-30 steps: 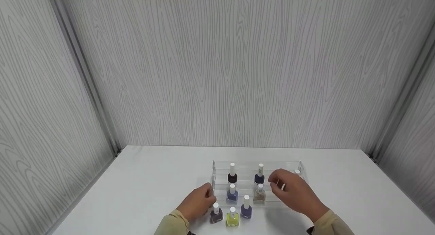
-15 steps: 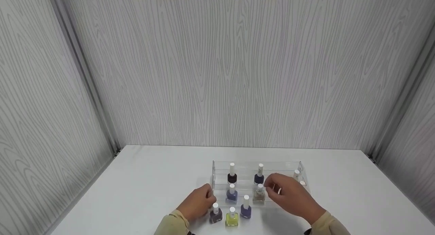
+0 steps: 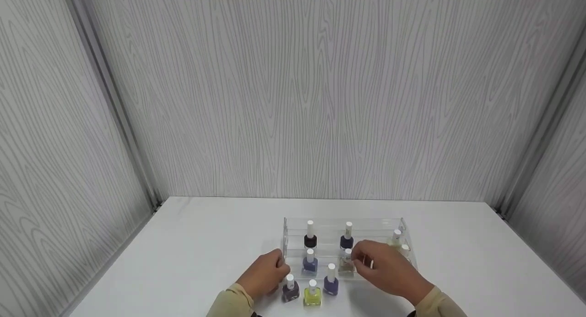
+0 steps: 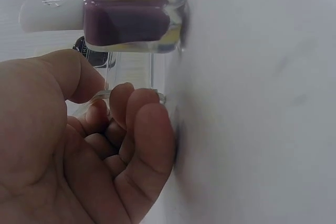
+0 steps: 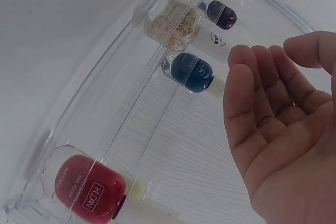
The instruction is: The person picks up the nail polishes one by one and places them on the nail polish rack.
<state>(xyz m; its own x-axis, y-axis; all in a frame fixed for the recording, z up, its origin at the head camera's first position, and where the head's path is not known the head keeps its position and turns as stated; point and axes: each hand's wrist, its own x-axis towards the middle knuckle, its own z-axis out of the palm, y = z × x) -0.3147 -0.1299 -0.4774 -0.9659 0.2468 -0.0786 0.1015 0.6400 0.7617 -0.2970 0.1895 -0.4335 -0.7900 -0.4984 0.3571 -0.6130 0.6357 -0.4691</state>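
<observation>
A clear tiered rack (image 3: 343,220) stands on the white table. My left hand (image 3: 274,267) grips its front left corner, fingers curled over the acrylic edge (image 4: 157,98). A mauve bottle (image 4: 128,22) stands just beside that hand. My right hand (image 3: 361,258) hovers open and holds nothing, its fingertips close to the glitter bottle (image 3: 346,265) on the lower step. In the right wrist view the palm (image 5: 273,77) faces the glitter bottle (image 5: 173,22) and the navy bottle (image 5: 191,72).
On the rack are a dark bottle (image 3: 310,238), a navy one (image 3: 346,239), a blue one (image 3: 310,263), and a pale one (image 3: 396,237) and a red one (image 5: 89,190) at the right end. Periwinkle (image 3: 331,281) and yellow (image 3: 312,295) bottles stand in front.
My right hand has come down and left from the rack's right part to the glitter bottle, uncovering the bottles at the right end. The left hand has stayed put.
</observation>
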